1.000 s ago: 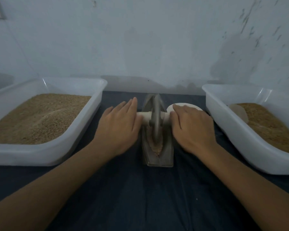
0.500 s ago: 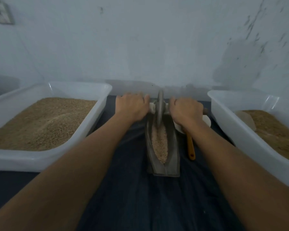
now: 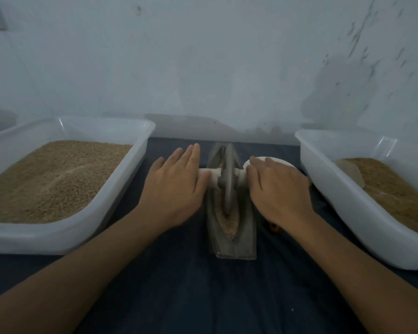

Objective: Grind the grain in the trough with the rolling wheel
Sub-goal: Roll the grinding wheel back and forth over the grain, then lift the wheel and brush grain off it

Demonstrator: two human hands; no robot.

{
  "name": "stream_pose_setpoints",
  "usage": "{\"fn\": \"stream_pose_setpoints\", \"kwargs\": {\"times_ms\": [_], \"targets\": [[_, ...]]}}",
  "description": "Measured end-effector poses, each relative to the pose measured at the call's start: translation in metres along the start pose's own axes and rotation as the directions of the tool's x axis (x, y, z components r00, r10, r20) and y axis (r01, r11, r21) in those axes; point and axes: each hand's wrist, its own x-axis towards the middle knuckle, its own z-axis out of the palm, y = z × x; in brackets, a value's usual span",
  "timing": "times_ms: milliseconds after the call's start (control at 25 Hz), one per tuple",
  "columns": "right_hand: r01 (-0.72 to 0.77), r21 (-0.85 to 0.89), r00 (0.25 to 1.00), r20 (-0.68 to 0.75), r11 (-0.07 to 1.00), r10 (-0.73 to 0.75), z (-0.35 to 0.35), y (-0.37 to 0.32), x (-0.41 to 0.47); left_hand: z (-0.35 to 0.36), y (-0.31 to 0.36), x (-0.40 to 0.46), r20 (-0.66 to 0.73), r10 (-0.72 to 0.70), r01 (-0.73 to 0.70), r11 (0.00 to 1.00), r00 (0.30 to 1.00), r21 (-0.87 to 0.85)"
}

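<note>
Two forearms reach in from the near edge across the dark-covered worktop [image 3: 203, 297] toward the trough [image 3: 231, 237], which lies lengthwise between them, its near end square-cut and closest to the viewer. Pale ground grain [image 3: 229, 224] shows in the near part of the channel. The rolling wheel [image 3: 228, 179] stands upright in the channel at about mid-length, on a pale axle [image 3: 211, 175] running crosswise. The left hand [image 3: 174, 186] lies flat over the left end of the axle, fingers [image 3: 191, 155] straight and close together, palm pressing down. The right hand [image 3: 275, 186] covers the right end in the same manner, fingers straight or only slightly bent; no curled grip is evident on either side. Half a second ago the wheel and both hands were at the far end of the trough with arms extended; they have since come back toward the viewer to mid-trough, covering grain that was then exposed. This indicates the return half of a back-and-forth stroke; grinding is judged in progress, not complete. A white bowl [image 3: 273, 161] sits just behind the right hand. Left of the trough stands a white tub [image 3: 121, 189] of tan grain; right of it, a second tub [image 3: 348, 203], partly filled. A blotched pale wall [image 3: 203, 68] closes the scene.
</note>
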Motion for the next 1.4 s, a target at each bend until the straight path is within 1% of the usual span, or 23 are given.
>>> {"fn": "stream_pose_setpoints", "kwargs": {"times_ms": [80,120,200,240,360,440,520,600,680,760,800,840,920,960,1000,1080,1160,1200,1280,1320,1360,1400], "targets": [[-0.033,-0.003,0.991,0.133,0.999,0.033,0.016,0.002,0.039,0.007,-0.002,0.047,0.086,-0.091,0.091,0.996,0.992,0.003],[-0.074,-0.002,0.981,0.182,0.997,0.073,0.022,0.003,0.056,0.010,-0.002,0.070,0.100,-0.140,0.140,0.990,0.985,0.005],[-0.152,0.017,0.962,0.231,0.988,0.144,0.031,0.005,0.077,0.011,0.000,0.099,0.101,-0.190,0.186,0.981,0.977,0.053],[-0.154,0.022,0.963,0.228,0.988,0.145,0.032,0.004,0.077,0.011,0.001,0.101,0.091,-0.175,0.168,0.983,0.980,0.078],[-0.075,0.042,0.982,0.179,0.996,0.067,0.020,0.002,0.037,0.009,0.000,0.058,-0.010,-0.081,0.082,0.995,0.997,0.060],[-0.048,0.073,0.998,0.050,0.996,0.045,0.003,0.000,0.000,0.005,0.000,0.014,-0.082,-0.012,0.014,1.000,0.997,0.019],[0.021,0.088,0.999,-0.049,0.996,-0.017,-0.013,0.000,-0.027,0.000,-0.001,-0.021,-0.137,0.047,-0.051,0.998,0.989,-0.026],[0.054,0.100,0.997,-0.059,0.994,-0.048,-0.020,0.000,-0.034,-0.001,-0.007,-0.034,-0.189,0.093,-0.095,0.995,0.978,-0.003],[0.030,0.070,1.000,-0.001,0.997,-0.030,-0.019,-0.003,-0.026,0.000,-0.006,-0.028,-0.163,0.084,-0.086,0.996,0.983,-0.007],[0.004,0.061,0.992,0.124,0.998,-0.011,-0.010,-0.005,0.000,0.002,-0.004,-0.004,-0.088,0.020,-0.024,0.999,0.996,-0.039],[-0.017,0.062,0.981,0.195,0.998,0.005,-0.004,-0.005,0.016,0.004,-0.004,0.013,-0.054,-0.016,0.015,1.000,0.998,-0.023],[-0.037,0.061,0.970,0.242,0.997,0.021,0.002,-0.003,0.031,0.006,-0.003,0.029,-0.020,-0.042,0.043,0.999,0.999,0.033],[-0.039,0.114,0.965,0.264,0.993,0.008,0.011,0.005,0.053,0.011,-0.005,0.050,0.046,-0.052,0.042,0.981,0.998,0.188],[-0.046,0.185,0.967,0.253,0.982,-0.002,0.011,0.009,0.057,0.014,-0.008,0.053,0.054,-0.056,0.043,0.978,0.997,0.205],[-0.059,0.272,0.975,0.220,0.960,-0.002,0.008,0.013,0.056,0.016,-0.011,0.053,0.034,-0.067,0.059,0.979,0.997,0.196],[-0.076,0.425,0.993,0.117,0.902,0.029,-0.003,0.019,0.044,0.019,-0.014,0.046,-0.036,-0.013,0.020,0.976,0.999,0.218],[-0.048,0.479,0.999,0.005,0.876,0.052,-0.013,0.028,0.030,0.022,-0.013,0.042,-0.139,0.104,-0.077,0.980,0.985,0.182],[-0.030,0.487,0.998,-0.039,0.873,0.056,-0.019,0.032,0.022,0.023,-0.016,0.043,-0.132,0.113,-0.087,0.978,0.985,0.188],[0.006,0.466,0.992,-0.115,0.885,0.054,-0.030,0.039,0.008,0.027,-0.020,0.044,-0.056,-0.001,0.011,0.984,0.998,0.180],[0.030,0.434,0.986,-0.161,0.900,0.045,-0.033,0.043,0.002,0.030,-0.020,0.043,-0.061,-0.049,0.058,0.988,0.997,0.140],[0.055,0.383,0.978,-0.208,0.922,0.028,-0.036,0.046,-0.004,0.033,-0.019,0.041,-0.100,-0.086,0.093,0.993,0.991,0.072],[0.081,0.316,0.966,-0.258,0.945,0.004,-0.038,0.049,-0.009,0.036,-0.018,0.041,-0.120,-0.159,0.158,0.987,0.980,-0.019]]}}
